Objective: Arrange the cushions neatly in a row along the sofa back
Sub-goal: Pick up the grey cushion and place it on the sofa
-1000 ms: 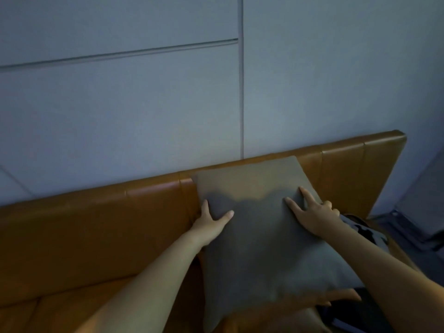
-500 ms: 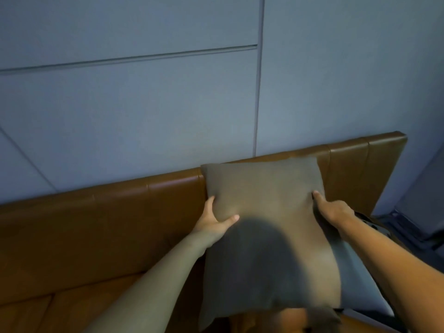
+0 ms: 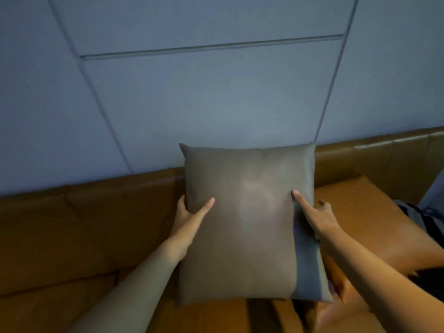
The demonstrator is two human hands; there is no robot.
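A square grey-brown cushion stands upright against the back of the tan leather sofa, its top edge rising above the sofa back. My left hand grips its left edge, thumb on the front face. My right hand holds the right edge, with the index finger stretched flat on the front. An orange-tan cushion lies to the right of it, partly under my right forearm.
A grey panelled wall rises behind the sofa. A dark grey bag or garment lies at the sofa's right end. The sofa seat extends to the left of the cushion.
The cushion has gone from leaning and tilted to upright and square against the sofa back. Both hands slid to its side edges. The view shifted right, revealing the orange-tan cushion.
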